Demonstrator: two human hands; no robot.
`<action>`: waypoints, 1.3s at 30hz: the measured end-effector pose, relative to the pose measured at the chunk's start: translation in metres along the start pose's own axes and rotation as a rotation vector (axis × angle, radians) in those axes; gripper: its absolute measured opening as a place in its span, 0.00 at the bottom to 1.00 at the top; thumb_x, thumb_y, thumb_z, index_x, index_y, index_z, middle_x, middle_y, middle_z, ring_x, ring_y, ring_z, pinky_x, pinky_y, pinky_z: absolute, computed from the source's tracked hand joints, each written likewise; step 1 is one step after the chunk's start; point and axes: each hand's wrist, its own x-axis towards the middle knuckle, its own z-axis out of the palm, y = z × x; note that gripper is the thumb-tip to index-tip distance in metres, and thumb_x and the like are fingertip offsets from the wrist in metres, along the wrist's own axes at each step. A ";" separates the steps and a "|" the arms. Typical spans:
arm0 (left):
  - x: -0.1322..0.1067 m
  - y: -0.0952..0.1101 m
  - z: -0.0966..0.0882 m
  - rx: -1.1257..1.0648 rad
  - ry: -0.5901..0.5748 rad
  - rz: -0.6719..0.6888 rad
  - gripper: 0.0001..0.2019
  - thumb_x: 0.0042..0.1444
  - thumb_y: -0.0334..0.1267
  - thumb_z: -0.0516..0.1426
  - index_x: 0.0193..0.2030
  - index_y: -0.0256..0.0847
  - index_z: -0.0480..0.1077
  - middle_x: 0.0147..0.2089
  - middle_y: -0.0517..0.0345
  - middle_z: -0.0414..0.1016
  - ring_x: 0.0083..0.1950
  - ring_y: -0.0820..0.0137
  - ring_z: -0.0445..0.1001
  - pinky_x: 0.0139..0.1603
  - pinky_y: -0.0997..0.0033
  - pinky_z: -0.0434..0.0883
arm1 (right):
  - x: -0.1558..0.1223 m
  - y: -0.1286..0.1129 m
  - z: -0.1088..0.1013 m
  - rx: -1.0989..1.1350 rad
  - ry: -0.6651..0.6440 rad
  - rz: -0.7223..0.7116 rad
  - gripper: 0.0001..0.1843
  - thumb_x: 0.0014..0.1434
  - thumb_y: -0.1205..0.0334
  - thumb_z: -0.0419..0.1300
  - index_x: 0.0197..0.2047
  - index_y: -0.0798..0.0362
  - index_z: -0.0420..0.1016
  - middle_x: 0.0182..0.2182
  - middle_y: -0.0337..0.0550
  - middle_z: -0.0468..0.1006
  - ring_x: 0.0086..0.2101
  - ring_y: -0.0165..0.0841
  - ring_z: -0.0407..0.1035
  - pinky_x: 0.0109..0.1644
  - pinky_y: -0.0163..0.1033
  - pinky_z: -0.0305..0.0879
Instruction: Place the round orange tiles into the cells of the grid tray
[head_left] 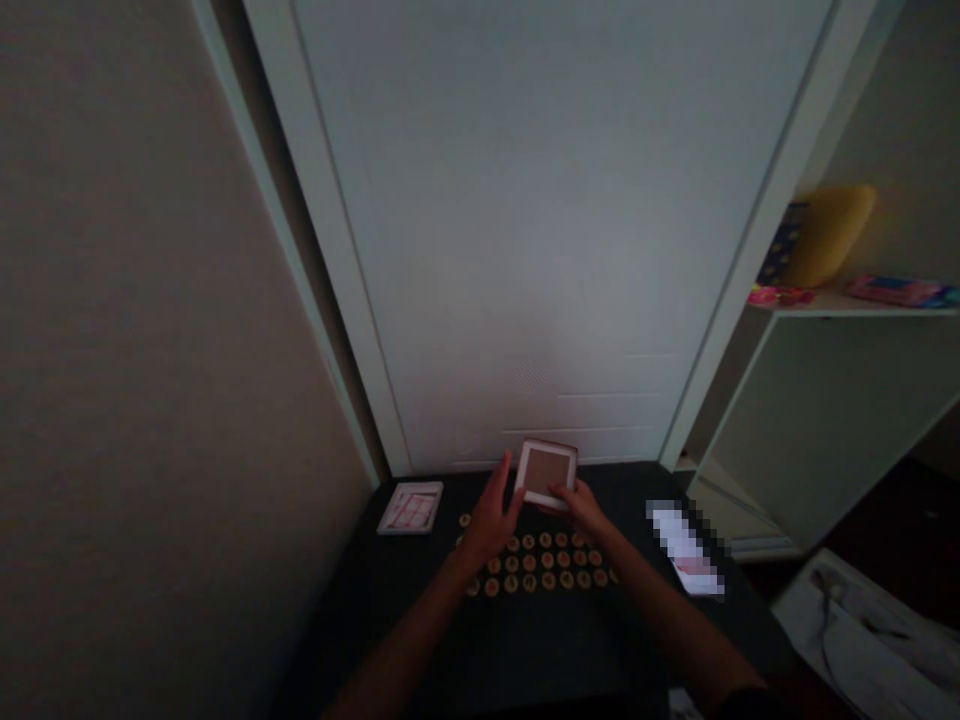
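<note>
Both my hands hold up a small square box tray [548, 472] with a white rim and a brown inside, tilted toward me above a dark table [420, 610]. My left hand [491, 520] presses its left edge with the fingers stretched upward. My right hand [581, 508] grips its lower right edge. Below the hands, several round tan game pieces [541, 567] lie in rows on the table.
A white square lid with red markings [411, 508] lies at the table's far left. A blurred white item [686, 548] sits at the right. A white door stands behind; a shelf [855, 303] with yellow and pink objects is at the right.
</note>
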 end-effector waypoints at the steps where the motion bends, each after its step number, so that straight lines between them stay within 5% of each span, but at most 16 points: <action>1: 0.004 -0.004 -0.001 -0.083 0.011 -0.085 0.29 0.69 0.44 0.52 0.74 0.46 0.48 0.73 0.46 0.56 0.73 0.58 0.56 0.71 0.48 0.58 | -0.001 -0.001 0.000 -0.012 -0.008 0.006 0.24 0.50 0.53 0.68 0.48 0.54 0.72 0.44 0.52 0.82 0.42 0.47 0.78 0.42 0.55 0.80; 6: 0.014 -0.019 -0.005 -0.171 -0.094 -0.164 0.22 0.71 0.48 0.47 0.64 0.41 0.67 0.54 0.46 0.80 0.57 0.59 0.77 0.55 0.53 0.76 | -0.008 -0.001 0.002 -0.126 -0.107 0.027 0.20 0.51 0.54 0.68 0.45 0.55 0.74 0.39 0.53 0.82 0.38 0.46 0.79 0.39 0.54 0.81; 10: 0.010 -0.017 -0.011 -0.172 -0.181 -0.148 0.23 0.72 0.48 0.45 0.60 0.37 0.71 0.46 0.47 0.84 0.47 0.62 0.82 0.45 0.60 0.80 | -0.012 -0.002 0.003 -0.264 -0.193 -0.004 0.20 0.51 0.54 0.68 0.45 0.56 0.78 0.38 0.52 0.84 0.38 0.45 0.79 0.40 0.52 0.80; 16: 0.008 -0.013 -0.035 -0.032 -0.236 -0.006 0.18 0.68 0.44 0.53 0.59 0.40 0.72 0.52 0.48 0.82 0.52 0.61 0.81 0.51 0.57 0.79 | -0.012 -0.022 -0.010 -0.500 -0.280 -0.196 0.18 0.51 0.60 0.66 0.46 0.54 0.82 0.41 0.47 0.85 0.42 0.45 0.78 0.51 0.55 0.73; 22: -0.001 -0.014 -0.047 0.205 -0.229 0.254 0.18 0.63 0.33 0.58 0.58 0.52 0.73 0.61 0.57 0.75 0.63 0.62 0.72 0.65 0.50 0.69 | -0.013 -0.039 -0.022 -0.682 -0.211 -0.480 0.27 0.50 0.71 0.64 0.53 0.42 0.79 0.61 0.44 0.72 0.62 0.44 0.62 0.69 0.58 0.51; 29: -0.008 -0.014 -0.055 0.406 -0.183 0.502 0.17 0.68 0.32 0.52 0.60 0.47 0.71 0.60 0.53 0.76 0.63 0.63 0.72 0.62 0.53 0.72 | -0.021 -0.033 -0.024 -1.058 -0.160 -0.867 0.28 0.58 0.70 0.59 0.60 0.36 0.73 0.63 0.41 0.69 0.62 0.45 0.61 0.66 0.59 0.57; 34: -0.009 -0.009 -0.060 0.479 -0.131 0.580 0.16 0.69 0.31 0.50 0.59 0.44 0.71 0.60 0.51 0.76 0.64 0.63 0.71 0.62 0.53 0.72 | -0.024 -0.036 -0.020 -1.085 -0.076 -0.900 0.22 0.62 0.65 0.58 0.57 0.37 0.76 0.62 0.41 0.71 0.63 0.45 0.59 0.67 0.57 0.55; 39: -0.013 0.005 -0.060 0.520 -0.098 0.613 0.17 0.69 0.31 0.50 0.61 0.46 0.70 0.59 0.51 0.77 0.61 0.63 0.74 0.59 0.54 0.73 | -0.022 -0.044 -0.013 -0.776 -0.030 -0.735 0.20 0.55 0.67 0.62 0.50 0.41 0.81 0.58 0.41 0.75 0.63 0.45 0.60 0.69 0.58 0.51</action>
